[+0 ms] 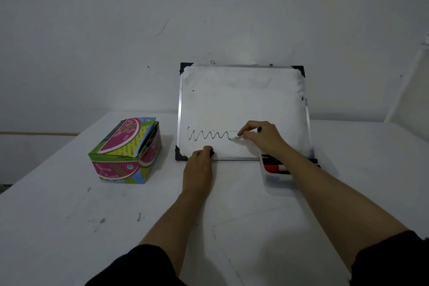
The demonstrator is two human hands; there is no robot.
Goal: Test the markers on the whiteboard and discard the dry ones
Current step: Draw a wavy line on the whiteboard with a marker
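Note:
A small whiteboard point(241, 100) with black corner caps leans against the wall on the white table. A black squiggle point(207, 134) runs along its lower part. My right hand point(262, 138) grips a marker point(246, 134), tip on the board at the squiggle's right end. My left hand point(199, 165) rests at the board's bottom edge and holds a small black piece point(211, 153), apparently the cap. A clear plastic tray point(275, 180) with red and black markers point(275, 168) sits just right of the board, partly hidden by my right forearm.
A colourful open cardboard box point(126, 153) with a watermelon print stands on the table left of the board. The white table point(69, 216) reaches toward me, scuffed in places. A wall rises right behind the board.

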